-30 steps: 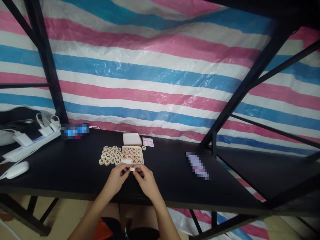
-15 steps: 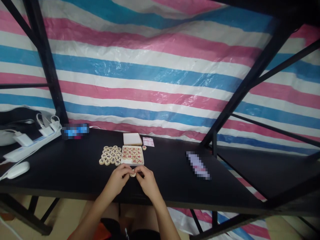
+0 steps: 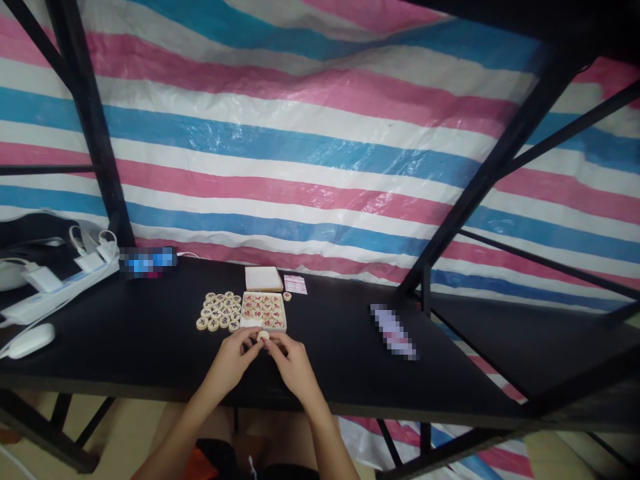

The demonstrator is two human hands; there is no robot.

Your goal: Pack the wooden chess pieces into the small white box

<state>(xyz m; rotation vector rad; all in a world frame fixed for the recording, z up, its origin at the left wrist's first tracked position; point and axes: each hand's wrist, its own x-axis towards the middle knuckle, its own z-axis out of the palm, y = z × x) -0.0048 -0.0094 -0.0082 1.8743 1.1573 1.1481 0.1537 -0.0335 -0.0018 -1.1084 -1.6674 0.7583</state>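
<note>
My left hand (image 3: pixel 244 347) and my right hand (image 3: pixel 284 352) meet just in front of a shallow white box (image 3: pixel 285 328). Between their fingertips they pinch one round xiangqi piece (image 3: pixel 263 337), tilted so that a red mark shows on its face. Rows of red-marked pieces (image 3: pixel 267 307) lie in the box, with a gap in its front row. Left of the box, several dark-marked pieces (image 3: pixel 219 311) are grouped on the black table (image 3: pixel 340 347). A single piece (image 3: pixel 287 297) rests by the box's right side.
Behind the box lie a white lid (image 3: pixel 263 279) and a pink-and-white card (image 3: pixel 295 285). At left are a power strip (image 3: pixel 60 293) with plugs, a white mouse-like object (image 3: pixel 32 341) and a blurred blue item (image 3: pixel 149 261). A blurred pale object (image 3: pixel 394 332) lies right.
The held piece has been raised and tilted, so its red-marked face shows between the fingertips. Both hands have moved slightly up toward the box. The view has shifted a little.
</note>
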